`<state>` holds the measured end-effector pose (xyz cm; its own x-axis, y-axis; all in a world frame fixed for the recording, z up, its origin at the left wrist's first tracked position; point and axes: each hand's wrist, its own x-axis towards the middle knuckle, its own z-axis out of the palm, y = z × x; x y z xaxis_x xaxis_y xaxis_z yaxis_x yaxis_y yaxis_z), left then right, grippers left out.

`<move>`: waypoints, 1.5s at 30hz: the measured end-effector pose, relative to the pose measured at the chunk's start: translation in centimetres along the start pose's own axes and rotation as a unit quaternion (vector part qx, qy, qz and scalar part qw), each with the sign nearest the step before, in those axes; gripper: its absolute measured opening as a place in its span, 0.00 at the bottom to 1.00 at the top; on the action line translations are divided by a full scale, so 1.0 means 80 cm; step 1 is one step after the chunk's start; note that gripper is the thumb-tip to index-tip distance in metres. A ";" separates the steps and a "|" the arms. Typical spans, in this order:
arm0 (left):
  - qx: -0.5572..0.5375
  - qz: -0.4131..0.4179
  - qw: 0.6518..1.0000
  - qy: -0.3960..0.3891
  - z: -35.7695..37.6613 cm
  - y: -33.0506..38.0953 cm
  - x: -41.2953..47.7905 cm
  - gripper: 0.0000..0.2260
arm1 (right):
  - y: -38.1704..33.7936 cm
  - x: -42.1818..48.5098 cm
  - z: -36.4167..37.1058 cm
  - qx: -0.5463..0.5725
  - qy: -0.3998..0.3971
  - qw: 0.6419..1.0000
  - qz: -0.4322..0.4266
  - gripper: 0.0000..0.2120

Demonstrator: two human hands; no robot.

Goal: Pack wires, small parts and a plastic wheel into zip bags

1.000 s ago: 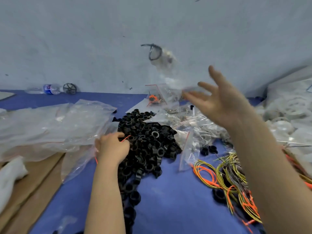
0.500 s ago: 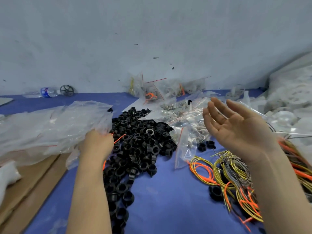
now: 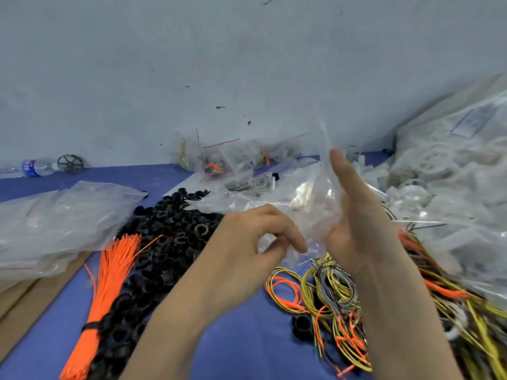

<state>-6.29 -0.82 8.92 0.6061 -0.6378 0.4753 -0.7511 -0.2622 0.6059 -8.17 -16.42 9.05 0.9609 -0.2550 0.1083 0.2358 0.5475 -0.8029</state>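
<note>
In the head view, the left hand [image 3: 247, 239] is pinching the lower edge of a clear zip bag [image 3: 315, 204] above the blue worktop [image 3: 241, 338]. The right hand [image 3: 354, 223] is holding its other side, fingers straight. Coiled wires [image 3: 329, 292] are lying just below, black rings [image 3: 164, 237] at left.

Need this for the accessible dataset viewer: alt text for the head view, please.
Two bare hands hold a clear zip bag above a blue table: the left hand pinches its lower edge, and the right hand stands upright against it. Below lie a heap of black rings, a tied orange bundle and yellow and orange wire coils.
</note>
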 end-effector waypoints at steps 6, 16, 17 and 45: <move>-0.068 -0.022 0.997 0.043 -0.012 -0.021 -0.001 0.10 | -0.014 0.000 -0.010 -0.052 0.086 0.993 -0.062 0.17; -0.273 -0.360 0.718 0.530 -0.100 -0.151 -0.044 0.11 | -0.032 -0.006 -0.021 0.011 0.112 0.990 -0.086 0.13; -0.359 -0.351 0.673 0.543 -0.110 -0.160 -0.050 0.11 | -0.030 -0.006 -0.019 -0.002 0.106 0.991 -0.083 0.13; -0.294 -0.220 0.921 0.132 -0.033 -0.049 -0.001 0.06 | -0.002 0.000 -0.015 -0.618 -0.007 0.774 -0.138 0.26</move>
<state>-2.71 2.16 8.21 0.9186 -0.3452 0.1924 -0.1932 0.0327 0.9806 -8.42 -17.47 8.44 0.9019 -0.2134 0.3755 0.1212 -0.7095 -0.6942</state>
